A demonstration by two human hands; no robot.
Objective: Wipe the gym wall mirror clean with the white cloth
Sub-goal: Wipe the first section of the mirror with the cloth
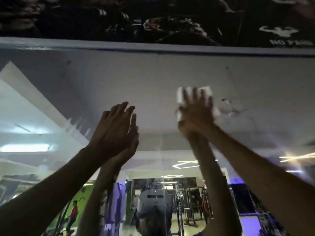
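The gym wall mirror (102, 79) fills most of the view, reflecting the ceiling and the room behind me. My right hand (196, 113) is raised high and presses the white cloth (207, 91) flat against the glass with spread, straight fingers; the hand is blurred by motion. White cloth edges show above and beside the fingers. My left hand (114, 128) is also raised, fingers straight, palm against the mirror to the left of the cloth, holding nothing. Both forearms and their reflections meet at the glass.
The mirror's top frame (153, 47) runs across the view, with a dark wall poster (153, 17) above it. A vertical seam (162, 167) divides two mirror panels. Streaks or marks (233, 109) lie right of the cloth. Gym machines and a person show in the reflection low down.
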